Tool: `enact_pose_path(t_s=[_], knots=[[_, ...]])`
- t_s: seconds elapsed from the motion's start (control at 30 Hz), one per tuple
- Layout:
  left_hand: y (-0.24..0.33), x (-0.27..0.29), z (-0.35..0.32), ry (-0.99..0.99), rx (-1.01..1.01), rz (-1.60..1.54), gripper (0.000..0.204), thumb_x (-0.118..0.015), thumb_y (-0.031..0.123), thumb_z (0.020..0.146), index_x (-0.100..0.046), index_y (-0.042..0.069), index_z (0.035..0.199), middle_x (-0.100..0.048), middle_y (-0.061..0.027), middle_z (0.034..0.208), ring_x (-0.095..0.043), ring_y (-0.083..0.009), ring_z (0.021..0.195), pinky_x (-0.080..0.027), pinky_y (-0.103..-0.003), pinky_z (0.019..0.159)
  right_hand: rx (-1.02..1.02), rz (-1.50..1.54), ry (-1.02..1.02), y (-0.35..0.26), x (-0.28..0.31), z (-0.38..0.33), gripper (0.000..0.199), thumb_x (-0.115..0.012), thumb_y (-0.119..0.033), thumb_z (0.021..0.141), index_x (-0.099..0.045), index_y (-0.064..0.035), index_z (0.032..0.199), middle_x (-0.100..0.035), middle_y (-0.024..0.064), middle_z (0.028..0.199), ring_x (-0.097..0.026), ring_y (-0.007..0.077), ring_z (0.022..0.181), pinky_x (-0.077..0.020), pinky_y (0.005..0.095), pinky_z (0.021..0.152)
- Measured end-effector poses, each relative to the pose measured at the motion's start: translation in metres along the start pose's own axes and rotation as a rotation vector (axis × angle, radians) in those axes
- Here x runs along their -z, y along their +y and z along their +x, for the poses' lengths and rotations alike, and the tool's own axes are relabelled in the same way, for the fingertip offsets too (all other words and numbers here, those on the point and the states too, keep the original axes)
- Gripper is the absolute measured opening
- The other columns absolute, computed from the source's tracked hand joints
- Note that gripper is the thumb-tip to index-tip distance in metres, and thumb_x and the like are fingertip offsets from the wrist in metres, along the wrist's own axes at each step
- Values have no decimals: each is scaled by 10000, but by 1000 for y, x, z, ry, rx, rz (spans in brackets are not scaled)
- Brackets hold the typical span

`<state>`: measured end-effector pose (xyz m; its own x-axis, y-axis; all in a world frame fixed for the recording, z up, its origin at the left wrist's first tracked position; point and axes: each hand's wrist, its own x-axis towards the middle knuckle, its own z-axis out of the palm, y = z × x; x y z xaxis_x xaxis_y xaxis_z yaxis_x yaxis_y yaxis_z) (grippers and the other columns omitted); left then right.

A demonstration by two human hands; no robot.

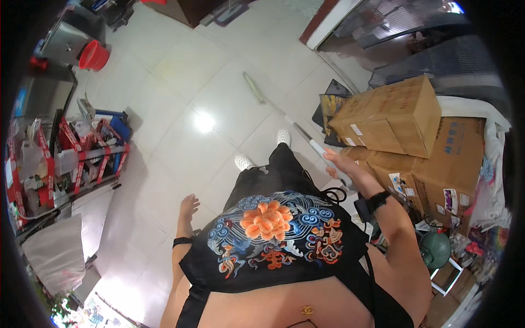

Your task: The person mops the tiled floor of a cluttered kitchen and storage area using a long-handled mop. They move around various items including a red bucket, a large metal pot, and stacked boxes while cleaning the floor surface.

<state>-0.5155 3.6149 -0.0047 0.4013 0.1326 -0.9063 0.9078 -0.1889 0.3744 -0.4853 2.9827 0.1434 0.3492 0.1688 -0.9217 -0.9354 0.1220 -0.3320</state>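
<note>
My right hand (342,164) is wrapped round the white grip of a long-handled mop (319,147). Its grey and white pole slants away to the upper left. A narrow, pale greenish head (254,87) rests on the tiled floor beyond my feet; the thin stretch of pole beside it is faint against the tiles. At my left side hangs my left hand (189,204), fingers apart, with nothing in it and the floor beneath.
Stacked cardboard boxes (383,117) stand close on the right, with a dark bag (331,104) beside them. On the left are a crowded rack (71,158) and a red bucket (94,56). White shoes (245,162) are on the glossy floor (175,98). A brown cabinet (178,10) stands at the far end.
</note>
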Motion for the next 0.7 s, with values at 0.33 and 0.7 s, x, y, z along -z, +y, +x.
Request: enact_pose_path(t_s=[0.33, 0.7], knots=[[102, -40, 9, 88, -81, 35, 444, -510, 323, 893, -473, 72, 1258, -599, -121, 1102, -591, -229, 967, -454, -356, 761, 184, -269, 344, -159, 55, 128, 445, -439, -202, 926, -277, -79, 1322, -481, 82, 668, -447, 165, 405, -386, 333, 370], [159, -101, -14, 191, -31, 111, 429, -525, 335, 890, -494, 96, 1245, -603, -104, 1096, -598, -219, 933, -454, -361, 767, -147, -319, -101, -221, 78, 63, 513, -449, -137, 913, -206, -92, 1363, -447, 30, 627, -423, 113, 422, -389, 291, 386]])
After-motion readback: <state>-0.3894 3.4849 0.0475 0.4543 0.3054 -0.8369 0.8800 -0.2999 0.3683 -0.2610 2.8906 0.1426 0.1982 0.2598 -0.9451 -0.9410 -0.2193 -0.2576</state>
